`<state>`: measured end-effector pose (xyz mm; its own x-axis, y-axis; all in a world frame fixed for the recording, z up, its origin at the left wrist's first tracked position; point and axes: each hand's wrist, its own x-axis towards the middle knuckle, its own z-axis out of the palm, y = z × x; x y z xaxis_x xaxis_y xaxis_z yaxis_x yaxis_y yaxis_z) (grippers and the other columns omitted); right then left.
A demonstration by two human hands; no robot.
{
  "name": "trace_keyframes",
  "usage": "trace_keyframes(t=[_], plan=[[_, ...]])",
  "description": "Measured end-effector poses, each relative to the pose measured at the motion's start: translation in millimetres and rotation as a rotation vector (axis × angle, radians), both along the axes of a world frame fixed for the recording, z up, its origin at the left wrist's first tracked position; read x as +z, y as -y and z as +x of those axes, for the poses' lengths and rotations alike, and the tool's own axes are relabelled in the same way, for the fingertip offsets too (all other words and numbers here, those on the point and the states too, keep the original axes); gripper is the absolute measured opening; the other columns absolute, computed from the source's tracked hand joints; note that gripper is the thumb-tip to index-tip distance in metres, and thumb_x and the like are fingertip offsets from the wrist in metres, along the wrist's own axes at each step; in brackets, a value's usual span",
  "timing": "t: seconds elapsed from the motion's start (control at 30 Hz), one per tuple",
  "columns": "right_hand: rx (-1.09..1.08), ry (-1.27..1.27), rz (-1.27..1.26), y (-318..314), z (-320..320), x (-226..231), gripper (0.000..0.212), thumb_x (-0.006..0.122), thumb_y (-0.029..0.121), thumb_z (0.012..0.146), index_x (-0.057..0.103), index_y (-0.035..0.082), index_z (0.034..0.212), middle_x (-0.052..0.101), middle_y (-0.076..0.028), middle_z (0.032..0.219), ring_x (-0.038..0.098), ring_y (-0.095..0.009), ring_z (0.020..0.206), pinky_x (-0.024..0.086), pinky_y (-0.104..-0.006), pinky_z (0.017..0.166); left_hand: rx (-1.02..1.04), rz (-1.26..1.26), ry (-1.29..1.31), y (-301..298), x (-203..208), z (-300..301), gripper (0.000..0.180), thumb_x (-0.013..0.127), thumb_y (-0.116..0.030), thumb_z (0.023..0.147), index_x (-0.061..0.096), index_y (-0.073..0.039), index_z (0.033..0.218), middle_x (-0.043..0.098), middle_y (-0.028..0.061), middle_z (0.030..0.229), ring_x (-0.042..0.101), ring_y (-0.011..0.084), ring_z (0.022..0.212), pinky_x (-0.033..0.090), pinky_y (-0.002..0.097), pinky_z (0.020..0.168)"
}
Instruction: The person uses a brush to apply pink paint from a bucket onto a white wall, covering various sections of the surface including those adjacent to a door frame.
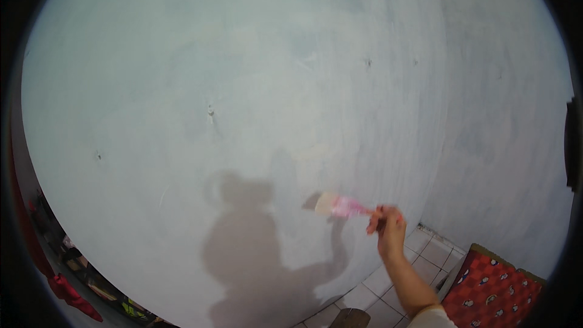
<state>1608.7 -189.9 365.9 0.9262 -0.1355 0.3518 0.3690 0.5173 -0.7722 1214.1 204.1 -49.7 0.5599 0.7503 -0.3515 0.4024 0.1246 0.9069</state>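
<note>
My right hand (388,228) is closed around the handle of a flat paintbrush (347,206). The brush has pale cream bristles and a pink handle, and its bristles point left toward the pale blue-white wall (273,79). Its shadow falls on the wall right beside the bristle tip; whether the tip touches the wall I cannot tell. Streaky, uneven brush marks cover the wall, and my own shadow lies across its lower middle. My left hand is out of the picture.
At lower right, a red patterned cushion (492,288) sits by the corner on a white tiled floor (379,282). A brown wooden piece (350,318) stands at the bottom edge. Red cloth (76,300) lies at lower left. A plug or nail (211,111) sticks out of the wall.
</note>
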Motion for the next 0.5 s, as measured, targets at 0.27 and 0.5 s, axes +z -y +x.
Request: trace_keyframes(t=[0.27,0.5], plan=[[0.073,-0.355,0.024,-2.6,-62.3,-121.6,0.027,0.052,0.021,0.098,0.055,-0.004,0.106,0.072,-0.020,0.089,0.063,-0.019,0.055,0.053,-0.0307,0.050,-0.066,-0.490,0.538,54.1,266.9,31.8,0.015,0.054,-0.022,0.099,0.062,-0.010,0.096,0.062,0.0055,0.084,0.058,0.0220,0.073,0.049,0.0372,0.066],[0.020,-0.278,-0.016,0.2,-109.5,-113.7,0.026,0.052,0.021,0.098,0.055,-0.004,0.108,0.071,-0.018,0.087,0.064,-0.020,0.056,0.054,-0.0307,0.052,-0.335,-0.352,1.037,48.2,376.7,9.3,0.027,0.051,-0.027,0.102,0.054,-0.004,0.118,0.060,0.0160,0.116,0.060,0.0272,0.102,0.051,0.0392,0.081]])
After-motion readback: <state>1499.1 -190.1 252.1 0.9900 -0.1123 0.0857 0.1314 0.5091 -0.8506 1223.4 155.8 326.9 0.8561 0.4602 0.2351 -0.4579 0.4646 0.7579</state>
